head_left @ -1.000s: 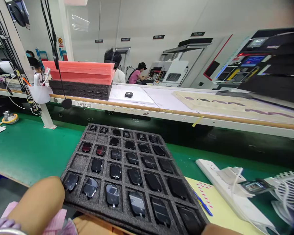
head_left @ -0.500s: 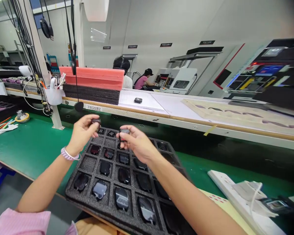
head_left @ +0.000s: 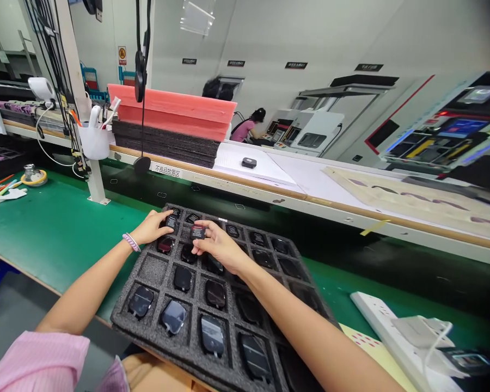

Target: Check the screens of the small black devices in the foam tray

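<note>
Both hands have come down from mid-air to the far rows of the black foam tray (head_left: 147,313). Left hand (head_left: 151,227) pinches a small black module (head_left: 171,221) in its fingertips, low over a far-left pocket. Right hand (head_left: 218,247) grips a second module (head_left: 197,232) the same way, one column to the right. Half a second ago both parts were raised clear of the tray; they now sit at pocket level, which suggests placement is under way. Nearer pockets hold dark screen units (head_left: 173,317).

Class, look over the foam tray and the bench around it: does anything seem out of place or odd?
Slightly. In the foam tray, two pockets at the left edge sit unfilled while nearly all others hold a dark module. One lone module lies by itself on the white shelf behind. Each of the hands, left and right, pinches a module.
</note>
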Demonstrator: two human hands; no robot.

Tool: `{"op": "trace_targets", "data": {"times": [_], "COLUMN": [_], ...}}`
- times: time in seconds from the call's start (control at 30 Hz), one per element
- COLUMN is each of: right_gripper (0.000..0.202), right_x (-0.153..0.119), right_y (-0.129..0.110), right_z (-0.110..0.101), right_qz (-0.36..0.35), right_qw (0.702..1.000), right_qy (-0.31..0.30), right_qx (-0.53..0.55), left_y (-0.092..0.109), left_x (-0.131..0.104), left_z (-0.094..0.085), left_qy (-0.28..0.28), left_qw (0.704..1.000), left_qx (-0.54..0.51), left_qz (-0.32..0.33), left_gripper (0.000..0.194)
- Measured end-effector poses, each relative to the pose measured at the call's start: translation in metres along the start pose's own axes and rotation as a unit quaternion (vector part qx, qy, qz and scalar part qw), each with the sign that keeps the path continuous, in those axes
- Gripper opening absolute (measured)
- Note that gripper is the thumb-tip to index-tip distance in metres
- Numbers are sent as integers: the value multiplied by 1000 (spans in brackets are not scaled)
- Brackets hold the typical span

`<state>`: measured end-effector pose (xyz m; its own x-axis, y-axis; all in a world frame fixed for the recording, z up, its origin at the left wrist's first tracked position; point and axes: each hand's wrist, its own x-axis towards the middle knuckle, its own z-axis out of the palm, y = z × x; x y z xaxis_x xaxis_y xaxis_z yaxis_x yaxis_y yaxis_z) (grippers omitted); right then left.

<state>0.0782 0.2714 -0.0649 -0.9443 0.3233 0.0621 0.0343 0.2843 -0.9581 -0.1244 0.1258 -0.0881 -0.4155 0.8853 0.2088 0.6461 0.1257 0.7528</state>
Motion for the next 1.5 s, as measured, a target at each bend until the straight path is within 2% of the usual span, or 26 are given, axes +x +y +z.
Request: {"op": "trace_targets", "data": {"times": [0.07, 0.13, 0.23, 0.33, 0.43, 0.5, 0.6, 0.67, 0.8, 0.87, 0.93, 1.03, 1.13, 1.23, 1.37, 1.43, 1.5], "right_gripper": [48, 45, 43, 54, 62, 53, 34, 20, 23, 20, 17, 20, 17, 30, 54, 54, 53], "right_x": [9, 20, 33, 35, 25, 15, -3, -14, -33, -37, -37, -36, -37, -44, -56, -62, -67], "right_y": [6, 10, 14, 10, -4, -16, -28, -28, -10, 1, 9, 13, 10, 2, 0, 3, 6], "right_z": [0, 1, 4, 0, -22, -42, -68, -74, -68, -64, -64, -67, -70, -69, -60, -55, -52], "right_qz": [-27, -44, -30, -11, -17, -18, 45, 97, 134, 131, 128, 115, 76, 37, 19, 36, 54], "right_qw": [984, 958, 943, 928, 913, 893, 843, 815, 800, 814, 840, 891, 943, 982, 990, 968, 940], "right_qy": [27, 54, 68, 83, 111, 123, 108, 94, 104, 119, 136, 161, 176, 151, 106, 85, 67], "right_qx": [-173, -280, -325, -363, -393, -433, -525, -564, -576, -554, -509, -410, -272, -111, 94, 235, 331], "left_y": [-5, -7, -5, 5, 29, 51, 86, 106, 127, 131, 133, 137, 142, 146, 142, 137, 133], "left_x": [1, 2, 2, 0, 3, 11, 30, 40, 49, 48, 45, 42, 37, 27, 10, 2, -2], "left_z": [-2, -3, -6, -10, -11, -6, 15, 37, 81, 92, 94, 83, 70, 66, 76, 82, 86], "left_qy": [-15, -34, -58, -65, -62, -70, -91, -105, -110, -102, -98, -91, -91, -104, -83, -57, -30], "left_qw": [999, 996, 989, 980, 972, 967, 957, 950, 946, 951, 960, 979, 993, 989, 973, 970, 971], "left_qx": [48, 88, 140, 188, 227, 246, 271, 289, 306, 292, 261, 181, 56, -81, -193, -213, -220], "left_qz": [5, 7, 0, -12, -2, 22, 53, 53, 13, -4, -18, -33, -50, -74, -96, -99, -90], "left_gripper": [64, 60, 59, 69, 73, 61, 36, 30, 29, 29, 25, 18, 20, 21, 23, 25, 26]}}
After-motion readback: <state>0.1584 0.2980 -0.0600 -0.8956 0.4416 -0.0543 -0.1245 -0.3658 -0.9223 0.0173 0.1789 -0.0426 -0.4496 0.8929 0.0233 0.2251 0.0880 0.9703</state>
